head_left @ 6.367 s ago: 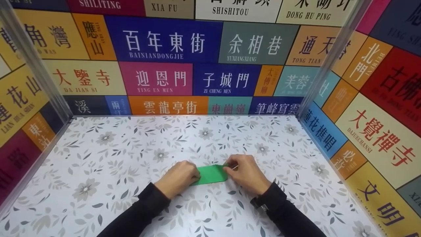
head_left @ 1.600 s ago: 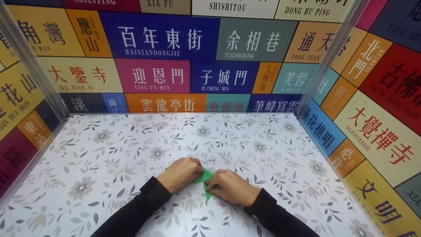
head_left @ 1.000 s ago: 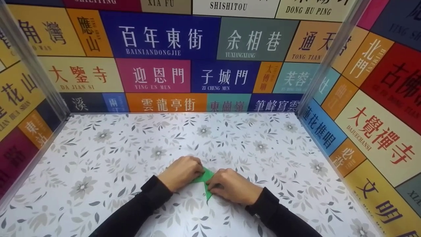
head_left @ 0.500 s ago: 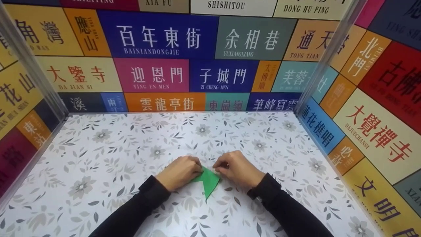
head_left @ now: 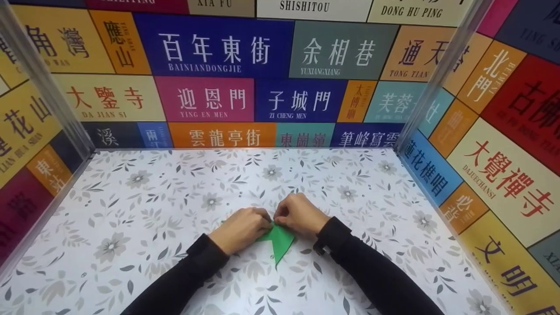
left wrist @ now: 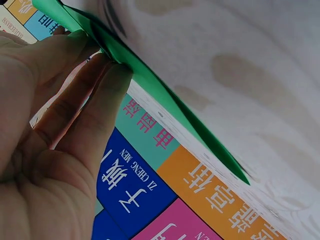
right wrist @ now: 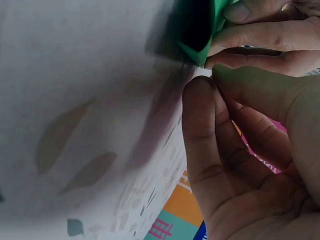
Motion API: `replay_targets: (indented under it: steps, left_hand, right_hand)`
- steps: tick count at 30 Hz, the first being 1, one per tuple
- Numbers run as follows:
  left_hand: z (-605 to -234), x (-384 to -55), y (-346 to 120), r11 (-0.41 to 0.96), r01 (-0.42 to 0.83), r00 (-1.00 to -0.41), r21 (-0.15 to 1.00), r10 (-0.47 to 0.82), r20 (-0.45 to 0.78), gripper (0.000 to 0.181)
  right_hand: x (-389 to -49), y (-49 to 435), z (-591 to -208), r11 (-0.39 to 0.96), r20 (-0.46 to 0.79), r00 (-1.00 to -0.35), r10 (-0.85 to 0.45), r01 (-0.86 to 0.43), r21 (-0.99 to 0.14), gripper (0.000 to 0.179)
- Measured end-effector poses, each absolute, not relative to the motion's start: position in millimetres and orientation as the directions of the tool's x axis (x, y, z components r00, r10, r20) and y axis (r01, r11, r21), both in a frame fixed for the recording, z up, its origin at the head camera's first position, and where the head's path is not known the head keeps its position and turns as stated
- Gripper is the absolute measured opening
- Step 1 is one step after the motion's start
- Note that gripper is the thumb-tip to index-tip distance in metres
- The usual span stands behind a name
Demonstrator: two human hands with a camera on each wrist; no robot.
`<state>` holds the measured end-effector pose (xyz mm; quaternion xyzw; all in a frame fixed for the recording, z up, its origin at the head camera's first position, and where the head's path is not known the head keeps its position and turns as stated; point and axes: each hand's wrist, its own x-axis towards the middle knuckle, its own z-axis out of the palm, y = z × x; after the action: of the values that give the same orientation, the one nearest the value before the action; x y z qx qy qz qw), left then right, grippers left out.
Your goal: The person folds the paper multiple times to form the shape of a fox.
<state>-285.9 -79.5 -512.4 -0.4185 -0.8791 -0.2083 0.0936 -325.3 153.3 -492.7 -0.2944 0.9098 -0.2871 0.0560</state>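
A folded sheet of green paper [head_left: 282, 240] lies on the patterned table, one pointed end toward the person. My left hand [head_left: 243, 227] holds its left part down, fingers bent; in the left wrist view the thumb and fingertips are against the folded paper [left wrist: 157, 92], whose layers stand slightly apart toward a pointed end. My right hand [head_left: 302, 212] is at the far edge of the sheet, thumb and forefinger drawn together. In the right wrist view these fingertips meet right at a corner of the paper [right wrist: 218, 20], beside the left hand's fingers. The left hand covers part of the sheet.
The white table [head_left: 175, 175] has a grey leaf and flower print. Upright panels with coloured name signs close off its back [head_left: 214, 48], left [head_left: 26, 118] and right [head_left: 498, 170] sides.
The green strip has become a pointed, angled shape. The right hand let go of its lower right part, moved right, then up and left to the far edge. The left hand stays put lately.
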Motion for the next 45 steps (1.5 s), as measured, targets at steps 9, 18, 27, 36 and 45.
replay_targets:
  steps: [9,18,27,36,45]
  left_hand:
    - [-510.4,-282.1,-77.2,0.568,0.768,-0.641,0.296,0.686,0.345,0.014]
    - [-512.5,-282.1,-76.3,0.583,0.763,-0.647,0.280,0.689,0.327,0.016]
    - [-510.7,-282.1,-76.3,0.575,0.765,-0.644,0.291,0.695,0.319,0.015]
    - [-509.2,-283.2,-76.8,0.561,0.781,-0.625,0.275,0.704,0.337,0.017]
    - [-511.4,-282.0,-77.4,0.570,0.782,-0.623,0.252,0.697,0.355,0.019]
  right_hand:
    - [-331.0,151.3,-496.2,0.651,0.074,-0.808,-0.584,-0.521,-0.552,0.008]
    - [-329.5,151.0,-500.0,0.665,0.043,-0.838,-0.544,-0.462,-0.587,0.007]
    - [-324.9,147.2,-499.4,0.681,0.063,-0.849,-0.525,-0.463,-0.568,0.007]
    - [-321.4,156.1,-493.0,0.683,0.064,-0.831,-0.552,-0.495,-0.537,0.010]
    - [-317.6,155.4,-493.0,0.671,0.102,-0.805,-0.584,-0.550,-0.497,0.011]
